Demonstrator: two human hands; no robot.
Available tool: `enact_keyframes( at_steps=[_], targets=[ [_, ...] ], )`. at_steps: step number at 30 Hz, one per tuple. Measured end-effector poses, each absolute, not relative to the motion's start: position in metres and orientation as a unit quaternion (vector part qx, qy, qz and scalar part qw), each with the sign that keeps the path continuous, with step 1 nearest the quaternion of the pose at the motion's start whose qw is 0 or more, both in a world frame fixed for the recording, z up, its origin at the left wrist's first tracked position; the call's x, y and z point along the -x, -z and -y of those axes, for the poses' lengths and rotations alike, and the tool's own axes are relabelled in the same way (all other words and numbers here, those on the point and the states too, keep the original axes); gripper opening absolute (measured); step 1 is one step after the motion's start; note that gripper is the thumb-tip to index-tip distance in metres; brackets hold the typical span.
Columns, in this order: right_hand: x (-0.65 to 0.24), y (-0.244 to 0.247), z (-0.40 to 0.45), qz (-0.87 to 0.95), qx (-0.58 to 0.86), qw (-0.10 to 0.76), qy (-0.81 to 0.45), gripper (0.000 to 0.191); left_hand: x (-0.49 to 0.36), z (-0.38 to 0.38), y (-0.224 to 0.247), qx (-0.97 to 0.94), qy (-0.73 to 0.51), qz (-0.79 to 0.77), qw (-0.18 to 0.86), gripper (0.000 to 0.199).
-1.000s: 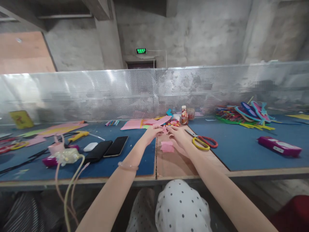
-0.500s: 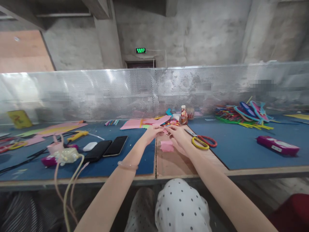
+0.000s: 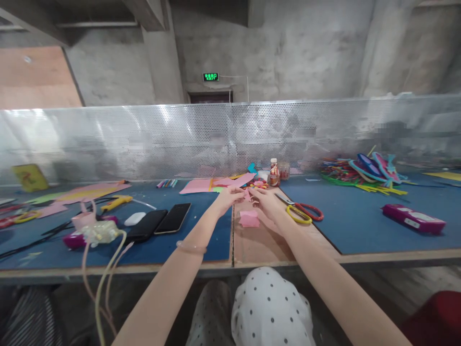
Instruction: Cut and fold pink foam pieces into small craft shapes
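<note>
A small piece of pink paper [image 3: 247,194] is held up between my two hands, over the wooden strip of the table. My left hand [image 3: 229,199] pinches its left side with the fingertips. From the other side my right hand [image 3: 263,200] grips it, fingers bent and partly hiding it. Just below lie several small pink paper pieces [image 3: 249,219] on the wood. Scissors [image 3: 299,214] with one yellow and one red handle rest right of my right hand. Beyond my hands are larger pink sheets [image 3: 196,186] and a multicoloured flower-like piece [image 3: 259,184].
Two black phones [image 3: 173,218] and a white case [image 3: 134,219] lie to the left, near a glue gun [image 3: 117,203] and a power strip with cables [image 3: 101,232]. A bottle [image 3: 274,173] stands at the back. Pipe cleaners [image 3: 340,174] and a purple box [image 3: 413,218] are on the right.
My fingers have shifted slightly around the pink paper, and more of it now shows standing up between them. The rest of the table looks the same.
</note>
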State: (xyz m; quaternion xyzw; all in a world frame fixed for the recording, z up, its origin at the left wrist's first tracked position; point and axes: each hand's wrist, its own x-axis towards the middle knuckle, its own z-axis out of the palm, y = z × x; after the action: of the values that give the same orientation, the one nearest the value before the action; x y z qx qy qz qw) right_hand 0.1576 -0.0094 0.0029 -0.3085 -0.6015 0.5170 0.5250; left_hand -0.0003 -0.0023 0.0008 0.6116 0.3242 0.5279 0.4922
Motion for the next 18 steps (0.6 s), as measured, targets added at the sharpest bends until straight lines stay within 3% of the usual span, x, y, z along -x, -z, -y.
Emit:
enact_keyframes(
  at_steps=[9, 18],
  targets=[
    [-0.1579, 0.0026, 0.0048, 0.622, 0.289, 0.509, -0.520, 0.027, -0.0011, 0.0025, -0.0019, -0.608, -0.530, -0.322, 0.496, 0.026],
    [-0.1588, 0.0007, 0.0026, 0.659, 0.307, 0.529, -0.439, 0.030, 0.0010, 0.0026, -0.0018, -0.614, -0.525, -0.319, 0.495, 0.035]
  ],
)
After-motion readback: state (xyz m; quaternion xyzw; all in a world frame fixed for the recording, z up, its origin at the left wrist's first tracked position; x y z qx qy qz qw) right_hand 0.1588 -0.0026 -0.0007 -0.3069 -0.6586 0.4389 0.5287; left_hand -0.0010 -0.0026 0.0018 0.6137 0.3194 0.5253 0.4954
